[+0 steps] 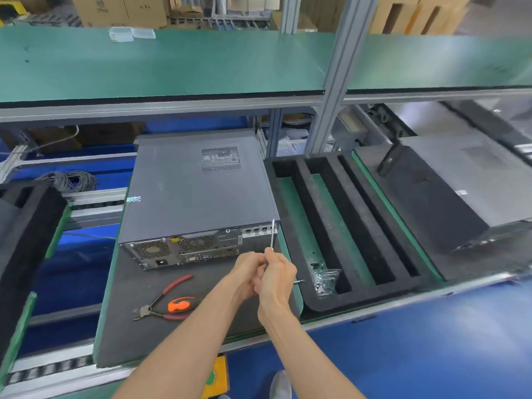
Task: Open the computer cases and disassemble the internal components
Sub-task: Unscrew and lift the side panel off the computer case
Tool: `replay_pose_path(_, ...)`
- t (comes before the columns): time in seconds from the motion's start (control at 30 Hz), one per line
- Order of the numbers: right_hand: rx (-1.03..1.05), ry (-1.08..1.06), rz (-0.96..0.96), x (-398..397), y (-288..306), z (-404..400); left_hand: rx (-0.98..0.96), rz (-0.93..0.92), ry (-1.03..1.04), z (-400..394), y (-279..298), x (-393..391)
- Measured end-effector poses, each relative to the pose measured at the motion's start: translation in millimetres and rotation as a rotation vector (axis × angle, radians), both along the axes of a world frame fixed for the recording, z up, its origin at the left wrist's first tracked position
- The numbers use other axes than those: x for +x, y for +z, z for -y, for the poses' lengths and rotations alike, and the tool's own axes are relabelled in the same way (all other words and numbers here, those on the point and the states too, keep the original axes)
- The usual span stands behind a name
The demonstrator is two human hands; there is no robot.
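A dark grey computer case (195,191) lies flat on a grey pallet mat (121,326), lid closed, its rear panel with fans and ports facing me. My right hand (277,279) grips a screwdriver (272,236) whose thin shaft points up at the case's rear right corner. Beside it, my left hand (247,273) has its fingers curled against the screwdriver's handle.
Red-handled pliers (162,302) and an orange-handled tool (180,305) lie on the mat in front of the case. A black foam tray (342,226) with long slots stands to the right, holding loose screws (324,279). Another dark case (449,191) lies further right. A green shelf (172,64) runs overhead.
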State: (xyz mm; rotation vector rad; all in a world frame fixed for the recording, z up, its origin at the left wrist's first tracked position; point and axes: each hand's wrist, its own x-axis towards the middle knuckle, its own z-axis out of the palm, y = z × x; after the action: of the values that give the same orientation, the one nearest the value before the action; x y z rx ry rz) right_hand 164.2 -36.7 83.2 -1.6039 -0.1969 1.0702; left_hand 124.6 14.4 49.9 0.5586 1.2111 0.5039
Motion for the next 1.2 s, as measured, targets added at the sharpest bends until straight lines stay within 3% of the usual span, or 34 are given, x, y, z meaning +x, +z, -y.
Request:
replay_pose_path(0.23, -0.027, -0.160, 0.016, 55.6, -8.0, 13.5, -0.067, 0.059, 0.004, -14.1, -1.2, 70.3)
replay_pose_path(0.53, -0.065, -0.237, 0.038, 90.3, -18.7, 22.0, -0.121, 0.139, -0.334, -30.0, 13.5, 122.1)
replay_pose_path(0.77, -0.089, -0.208, -0.006, 78.0, -23.2, 16.1, -0.099, 0.207, -0.247, -39.7, -3.3, 93.5)
replay_pose_path(0.97, 0.001, -0.118, -0.012, 47.4, -22.8, -0.5, 0.077, 0.135, -0.067, -36.8, -10.7, 44.4)
replay_pose_path(1.2, 0.081, 0.076, 0.031, 5.6, -14.2, -19.6, 0.113, 0.046, 0.180, -27.0, -7.6, -28.0)
